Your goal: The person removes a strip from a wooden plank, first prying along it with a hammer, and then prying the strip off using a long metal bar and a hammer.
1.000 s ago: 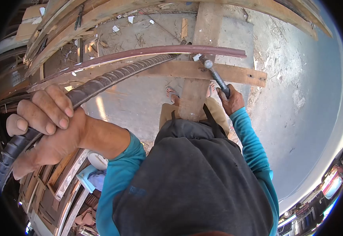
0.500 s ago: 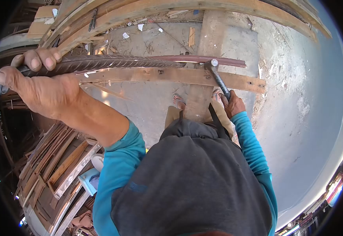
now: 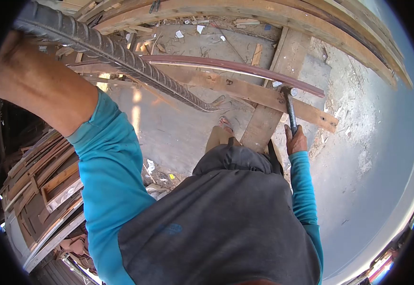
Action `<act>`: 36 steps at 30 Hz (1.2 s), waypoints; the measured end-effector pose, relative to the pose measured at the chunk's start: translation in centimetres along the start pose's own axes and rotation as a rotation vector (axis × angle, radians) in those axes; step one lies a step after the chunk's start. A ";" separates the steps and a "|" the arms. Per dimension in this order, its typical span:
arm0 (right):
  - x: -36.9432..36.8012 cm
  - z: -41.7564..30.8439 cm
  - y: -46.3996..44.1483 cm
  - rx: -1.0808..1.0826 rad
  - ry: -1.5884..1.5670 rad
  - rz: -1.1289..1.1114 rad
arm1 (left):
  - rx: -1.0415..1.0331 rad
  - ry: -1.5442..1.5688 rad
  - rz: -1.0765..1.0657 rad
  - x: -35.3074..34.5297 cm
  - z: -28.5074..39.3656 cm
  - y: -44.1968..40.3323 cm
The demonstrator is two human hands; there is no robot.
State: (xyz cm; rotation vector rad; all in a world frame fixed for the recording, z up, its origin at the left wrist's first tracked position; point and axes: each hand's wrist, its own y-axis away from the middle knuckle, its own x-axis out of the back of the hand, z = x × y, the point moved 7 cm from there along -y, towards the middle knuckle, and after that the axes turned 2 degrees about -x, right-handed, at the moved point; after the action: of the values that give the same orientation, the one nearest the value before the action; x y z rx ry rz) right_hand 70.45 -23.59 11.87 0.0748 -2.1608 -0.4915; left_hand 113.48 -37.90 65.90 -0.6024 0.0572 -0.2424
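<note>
A long ribbed metal bar (image 3: 121, 59) slants from the upper left down to its claw-like tip, left of a wide board (image 3: 260, 124). At its upper end is my left hand (image 3: 13, 43), blurred and cut by the view's edge, its fingers hidden. My right hand (image 3: 297, 141) grips the handle of a hammer (image 3: 291, 111), whose head rests at or just above the right part of a wooden plank (image 3: 259, 96). The plank lies across the wide board. A reddish-brown wooden strip (image 3: 235, 65) runs beside the plank on its far side.
Long timbers (image 3: 264, 10) are piled along the top. A stack of wood strips and frames (image 3: 40, 175) fills the lower left. Wood scraps and white bits litter the concrete floor (image 3: 169, 128). One sandalled foot (image 3: 225, 123) shows below the bar's tip.
My left hand has risen to the view's upper left edge with the bar, whose tip has come down and off the plank. The hammer stays in my right hand. The view has shifted.
</note>
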 end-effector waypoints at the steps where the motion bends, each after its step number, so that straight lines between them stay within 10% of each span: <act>1: -0.2 0.1 0.1 -0.002 -0.029 0.011 | 0.011 0.003 -0.012 0.4 0.5 0.2; 18: 0.2 -2.9 0.2 -0.054 -0.707 0.470 | -0.150 -0.178 0.263 8.1 3.6 10.7; 22: 2.7 -11.3 0.8 0.059 -0.416 0.551 | -0.207 -0.007 0.237 9.8 3.4 11.6; 36: -3.5 -27.0 -12.0 0.442 -0.239 0.105 | -0.307 -0.036 0.337 11.9 6.3 23.2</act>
State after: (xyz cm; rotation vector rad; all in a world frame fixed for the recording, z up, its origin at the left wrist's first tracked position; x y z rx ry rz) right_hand 92.39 -42.44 18.82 0.1517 -2.4595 0.0482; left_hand 130.66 -18.79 58.16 -0.8898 0.1616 0.1077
